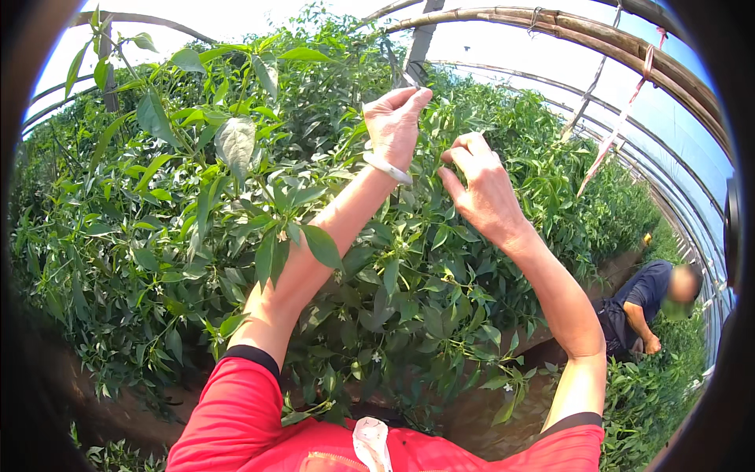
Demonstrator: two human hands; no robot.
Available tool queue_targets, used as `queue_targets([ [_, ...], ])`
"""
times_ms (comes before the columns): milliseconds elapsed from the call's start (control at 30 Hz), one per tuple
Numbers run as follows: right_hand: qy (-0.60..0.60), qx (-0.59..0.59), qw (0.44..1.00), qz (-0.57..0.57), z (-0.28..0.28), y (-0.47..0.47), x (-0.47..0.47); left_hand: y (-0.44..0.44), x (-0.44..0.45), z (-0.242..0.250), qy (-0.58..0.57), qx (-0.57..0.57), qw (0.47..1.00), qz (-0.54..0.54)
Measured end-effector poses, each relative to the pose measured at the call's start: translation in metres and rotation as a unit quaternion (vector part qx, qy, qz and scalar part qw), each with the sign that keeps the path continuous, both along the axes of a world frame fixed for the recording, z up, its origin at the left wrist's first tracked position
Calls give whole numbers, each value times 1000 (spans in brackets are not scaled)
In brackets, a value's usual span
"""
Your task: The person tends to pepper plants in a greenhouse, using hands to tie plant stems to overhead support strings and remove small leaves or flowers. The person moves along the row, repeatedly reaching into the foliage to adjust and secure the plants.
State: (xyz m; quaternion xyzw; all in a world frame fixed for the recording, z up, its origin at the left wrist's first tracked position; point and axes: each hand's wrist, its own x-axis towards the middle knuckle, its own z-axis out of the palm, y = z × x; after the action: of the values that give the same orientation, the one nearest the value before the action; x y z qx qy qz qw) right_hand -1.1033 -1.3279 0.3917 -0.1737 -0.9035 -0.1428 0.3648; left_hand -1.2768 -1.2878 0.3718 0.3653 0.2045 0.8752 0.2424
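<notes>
My left hand [394, 121], with a pale bangle [387, 168] on its wrist, is raised among the tops of leafy pepper-like plants [330, 100]. Its thumb and fingers pinch the end of a thin strip [409, 79], which runs up beside a wooden post [421, 44]. To the right and a little lower is my right hand [481, 180], its fingers curled and the thumb close to the index finger. Whether anything thin lies between those fingertips is too small to tell. Green foliage with small white flowers [376, 357] spreads below both hands.
Bent bamboo poles [566, 38] arch overhead, and a pink-white ribbon [613, 127] hangs from one. At right, a person in dark clothes [640, 295] bends over a lower plant row [643, 389]. A leafy branch [283, 227] crosses my left forearm. Bare soil [472, 425] shows below.
</notes>
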Motion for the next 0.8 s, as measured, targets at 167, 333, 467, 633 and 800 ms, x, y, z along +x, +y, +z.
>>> queue_targets([
  [167,80,-84,993,-31,-20,-42,76,-98,78,-34,237,-130,955,-123],
  [333,201,-572,788,107,-42,-71,112,-209,123,-69,434,-113,873,-191],
  [467,125,-603,762,200,-64,-111,109,-240,122,-78,365,-241,881,-180],
  [633,301,-645,681,173,-78,-117,140,-221,150,-94,319,-286,865,-263],
  [800,326,-617,682,220,-92,-107,146,-219,151,-98,283,-285,873,-276],
])
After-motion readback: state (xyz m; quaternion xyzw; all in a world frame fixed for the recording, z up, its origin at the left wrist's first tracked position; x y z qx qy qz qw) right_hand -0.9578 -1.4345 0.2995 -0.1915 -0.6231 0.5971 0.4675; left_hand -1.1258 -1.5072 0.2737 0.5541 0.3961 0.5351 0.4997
